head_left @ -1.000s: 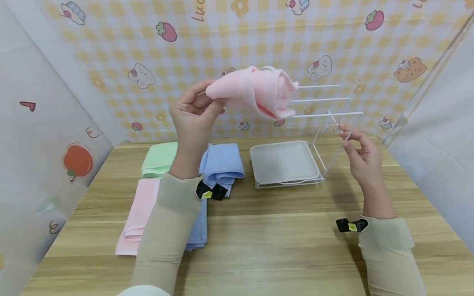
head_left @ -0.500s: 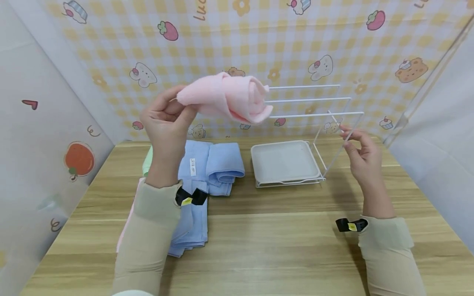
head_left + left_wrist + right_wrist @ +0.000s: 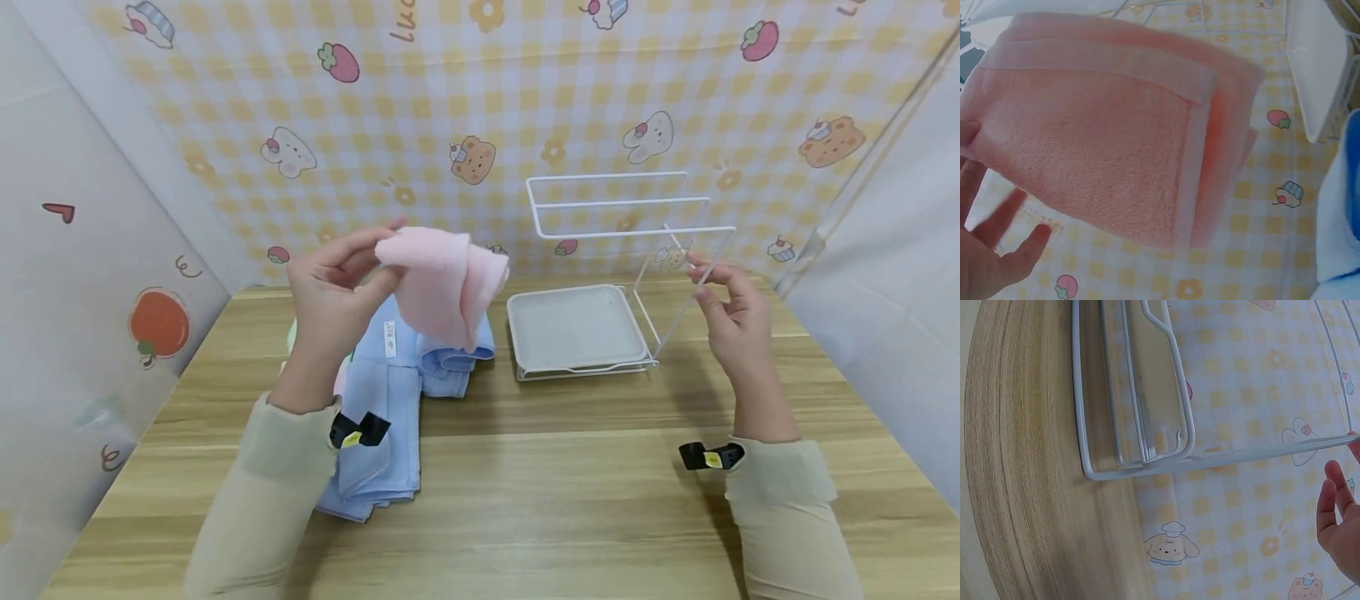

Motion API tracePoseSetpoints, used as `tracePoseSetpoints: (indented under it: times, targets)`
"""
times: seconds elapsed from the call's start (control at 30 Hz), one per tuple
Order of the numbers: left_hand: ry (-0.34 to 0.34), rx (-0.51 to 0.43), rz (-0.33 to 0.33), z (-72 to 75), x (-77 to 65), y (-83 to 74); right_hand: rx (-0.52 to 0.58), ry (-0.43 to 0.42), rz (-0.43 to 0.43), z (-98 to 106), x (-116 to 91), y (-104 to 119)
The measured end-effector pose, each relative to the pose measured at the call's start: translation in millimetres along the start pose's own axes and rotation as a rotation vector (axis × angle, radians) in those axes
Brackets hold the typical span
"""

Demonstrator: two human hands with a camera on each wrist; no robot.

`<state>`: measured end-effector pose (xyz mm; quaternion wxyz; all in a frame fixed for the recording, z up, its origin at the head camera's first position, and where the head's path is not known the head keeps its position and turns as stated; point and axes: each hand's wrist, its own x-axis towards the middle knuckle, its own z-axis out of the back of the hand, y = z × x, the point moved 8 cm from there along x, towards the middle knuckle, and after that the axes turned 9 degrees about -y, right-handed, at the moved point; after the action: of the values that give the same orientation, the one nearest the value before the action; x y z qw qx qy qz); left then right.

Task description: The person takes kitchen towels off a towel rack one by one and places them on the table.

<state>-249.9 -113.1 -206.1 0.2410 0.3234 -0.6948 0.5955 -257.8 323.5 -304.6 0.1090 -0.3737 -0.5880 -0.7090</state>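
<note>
A folded pink towel hangs in the air, one corner pinched between the thumb and fingers of my left hand. In the left wrist view the pink towel droops in layers, its smooth hem along the edge. To the right stands a white wire rack, with bare bars at its top. My right hand holds a slanting side wire of this rack between thumb and fingers. The right wrist view has the rack's lower wires close up, with part of my right hand at the edge.
A pale shallow tray sits in the rack's base. Folded blue towels lie on the wooden table below my left arm, which hides most of the green and pink towels there. A checked cloth hangs behind.
The pink towel has come off the rack's top bars, moving left and then down in my left hand, leaving the bars bare. My right hand has stayed on the rack.
</note>
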Motion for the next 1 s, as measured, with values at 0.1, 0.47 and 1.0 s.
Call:
tracePoseSetpoints:
  times: [0.1,0.47,1.0]
  targets:
    - [0.045,0.013,0.05,1.4,-8.2,5.8,-0.007,-0.002,-0.007,-0.1,-0.2,0.6]
    - [0.128,0.287,0.127,9.3,-38.9,15.1,-0.024,-0.014,-0.037,-0.2,0.0,-0.4]
    - [0.125,0.449,0.298,9.6,-78.7,19.4,-0.027,-0.015,-0.027,-0.1,0.3,-1.4]
